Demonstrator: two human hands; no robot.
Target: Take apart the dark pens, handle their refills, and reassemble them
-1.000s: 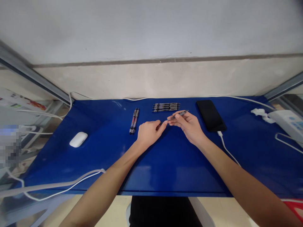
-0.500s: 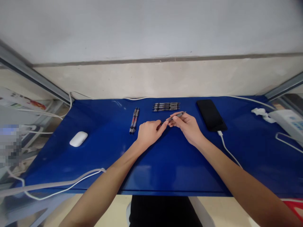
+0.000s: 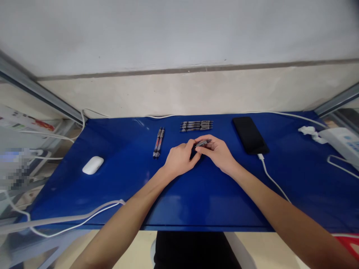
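A pen with a grey clip is held low over the blue tabletop between my two hands. My left hand is closed on its left end and hides that part. My right hand pinches the clip end with thumb and fingers. Just behind the hands, several similar pens lie side by side in a crosswise stack. Left of my left hand, two pens with reddish middles lie next to each other, pointing away from me.
A black phone with a white cable lies to the right. A white earbud case rests on the left of the blue table. White cords cross the front left corner. A white power strip stands far right.
The pen has dropped slightly and more of it is covered by my fingers. My hands have drawn closer together around it. The pens lying on the table have not moved.
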